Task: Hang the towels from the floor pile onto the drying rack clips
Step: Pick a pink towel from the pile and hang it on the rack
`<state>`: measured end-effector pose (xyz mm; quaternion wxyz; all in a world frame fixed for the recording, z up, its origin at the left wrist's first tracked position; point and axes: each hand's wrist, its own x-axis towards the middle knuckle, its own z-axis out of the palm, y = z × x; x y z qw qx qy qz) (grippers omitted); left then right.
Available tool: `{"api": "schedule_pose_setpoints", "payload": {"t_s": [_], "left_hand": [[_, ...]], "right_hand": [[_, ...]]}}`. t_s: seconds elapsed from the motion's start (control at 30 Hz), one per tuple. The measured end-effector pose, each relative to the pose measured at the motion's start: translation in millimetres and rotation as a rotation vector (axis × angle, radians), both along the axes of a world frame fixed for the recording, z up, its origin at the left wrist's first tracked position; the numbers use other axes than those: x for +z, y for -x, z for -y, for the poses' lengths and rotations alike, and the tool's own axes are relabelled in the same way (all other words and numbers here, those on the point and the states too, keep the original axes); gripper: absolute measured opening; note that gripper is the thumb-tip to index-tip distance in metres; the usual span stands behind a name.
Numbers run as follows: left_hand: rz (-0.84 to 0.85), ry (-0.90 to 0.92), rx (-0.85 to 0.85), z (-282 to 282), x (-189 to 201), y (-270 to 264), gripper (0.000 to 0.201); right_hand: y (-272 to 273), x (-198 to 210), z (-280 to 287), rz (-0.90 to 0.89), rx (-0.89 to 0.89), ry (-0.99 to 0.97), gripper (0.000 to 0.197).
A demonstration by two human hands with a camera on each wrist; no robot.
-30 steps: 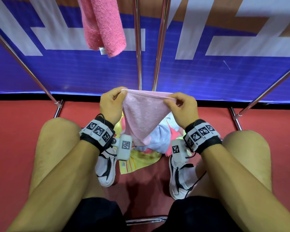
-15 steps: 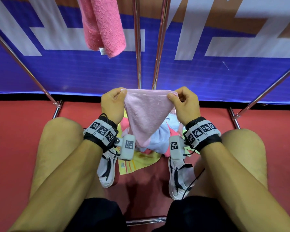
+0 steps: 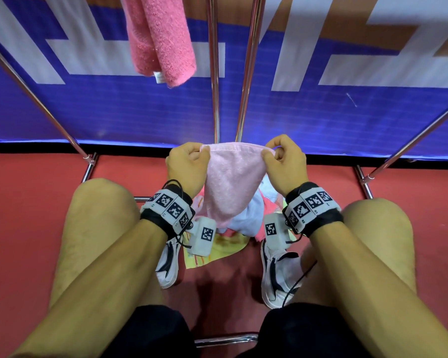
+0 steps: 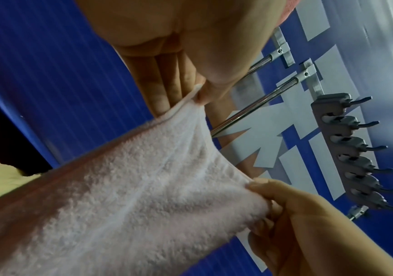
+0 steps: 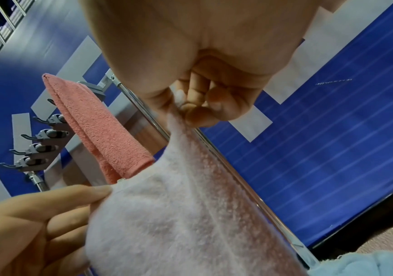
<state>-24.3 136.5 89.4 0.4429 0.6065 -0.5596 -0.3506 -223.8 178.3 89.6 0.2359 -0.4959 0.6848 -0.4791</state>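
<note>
Hands (image 3: 187, 165) (image 3: 285, 161) pinch fluffy pink towel (image 3: 232, 182).

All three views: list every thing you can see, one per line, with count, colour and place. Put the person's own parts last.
light pink towel: one, pale pink, stretched between both hands
hanging towel: one, deeper pink, on the rack, upper left
floor pile: several towels, pale blue, pink, yellow, between the shoes
rack poles: two upright, chrome, centre
clips: a row, grey, on the rack
banner: one, blue and white, behind
left hand: pinches the towel's left corner
right hand: pinches the right corner
</note>
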Motion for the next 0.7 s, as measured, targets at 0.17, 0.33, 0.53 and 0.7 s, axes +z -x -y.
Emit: {"api": "schedule_pose_setpoints", "payload": {"t_s": [0.17, 0.33, 0.53, 0.7], "left_hand": [[-0.042, -0.081, -0.076, -6.6, -4.7, 9.7, 0.019], [0.028, -0.001, -0.292, -28.1, -0.6, 23.4, 0.012], [-0.17, -0.072, -0.374, -27.7, 2.1, 27.2, 0.016], [-0.17, -0.056, -0.435, -23.5, -0.1, 25.3, 0.018]], "right_hand": [[-13.8, 2.7, -7.1, 0.079, 0.113, 0.006, 0.018], [-32.7, 1.3, -13.2, 0.189, 0.266, -0.006, 0.02], [-27.2, 5.3, -11.8, 0.297, 0.314, -0.059, 0.028], [-23.6, 1.8, -10.7, 0.238, 0.338, -0.053, 0.029]]}}
